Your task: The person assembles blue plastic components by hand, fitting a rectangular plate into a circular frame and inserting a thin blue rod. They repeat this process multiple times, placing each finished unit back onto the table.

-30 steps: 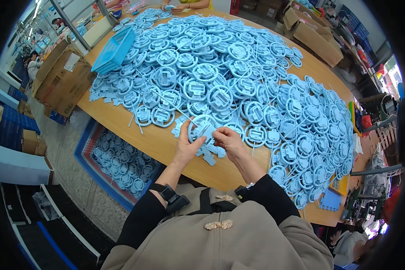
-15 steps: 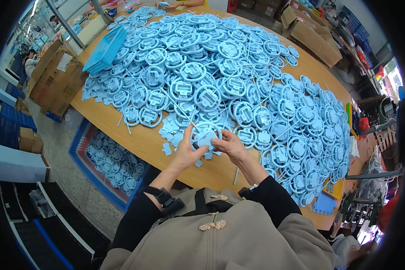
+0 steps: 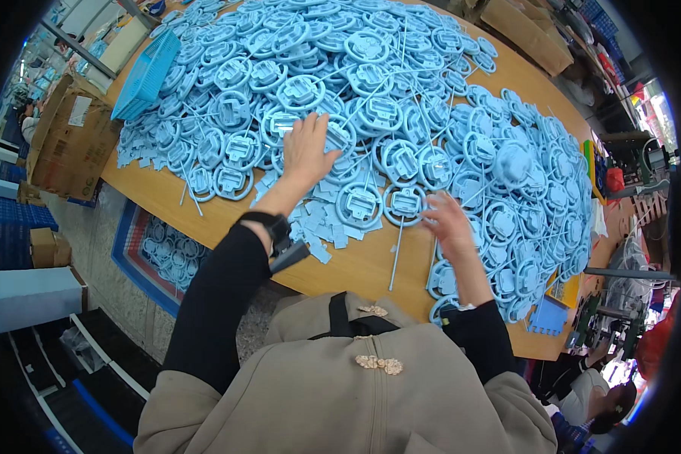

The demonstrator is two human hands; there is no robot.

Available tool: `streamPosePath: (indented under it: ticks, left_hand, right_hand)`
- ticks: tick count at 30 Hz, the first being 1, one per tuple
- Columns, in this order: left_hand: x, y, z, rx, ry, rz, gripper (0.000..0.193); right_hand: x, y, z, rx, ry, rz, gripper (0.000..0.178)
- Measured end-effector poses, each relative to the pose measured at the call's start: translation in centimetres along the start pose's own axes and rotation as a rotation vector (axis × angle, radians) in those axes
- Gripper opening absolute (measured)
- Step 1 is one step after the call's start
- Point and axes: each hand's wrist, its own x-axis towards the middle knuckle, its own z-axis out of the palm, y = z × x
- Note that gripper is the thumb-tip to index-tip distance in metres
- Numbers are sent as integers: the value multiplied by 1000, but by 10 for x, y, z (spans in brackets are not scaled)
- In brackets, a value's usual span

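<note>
Light-blue plastic ring-shaped parts, each with a box-like centre, lie in a large pile [image 3: 231,110] on the wooden table. My left hand [image 3: 306,155] reaches onto the front of this pile, its fingers stretched over a ring part [image 3: 338,135]; whether they touch it I cannot tell. My right hand [image 3: 450,225] hangs over the table's near side with fingers apart and nothing in them, beside another ring part [image 3: 405,203] with a long thin stem. A blurred round blue part [image 3: 512,163] shows above the right-hand heap. Small flat blue pieces [image 3: 318,227] are scattered between my hands.
A blue plastic basket [image 3: 147,76] stands at the table's left edge, near a cardboard box [image 3: 72,144]. On the floor below, a blue crate [image 3: 144,280] holds more ring parts. A yellow tray [image 3: 564,291] lies at the right edge, and a person [image 3: 594,397] is at lower right.
Both hands held one ring part together; they have let it go and moved apart. My left hand went forward onto the pile, my right hand to the right. The view has shifted slightly.
</note>
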Motion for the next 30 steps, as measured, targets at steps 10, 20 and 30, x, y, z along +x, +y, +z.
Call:
streamPosePath:
  ticks: [10, 20, 30]
  left_hand:
    - [13, -5, 17, -80, -69, -103, 57]
    - [-130, -21, -21, -1228, 104, -655, 32]
    - [-203, -27, -38, -1297, 179, -857, 32]
  right_hand:
    - [13, 92, 81, -1678, -415, -738, 24]
    - [0, 101, 61, -1531, -410, -689, 14]
    - [5, 108, 86, -1433, -582, -566, 24]
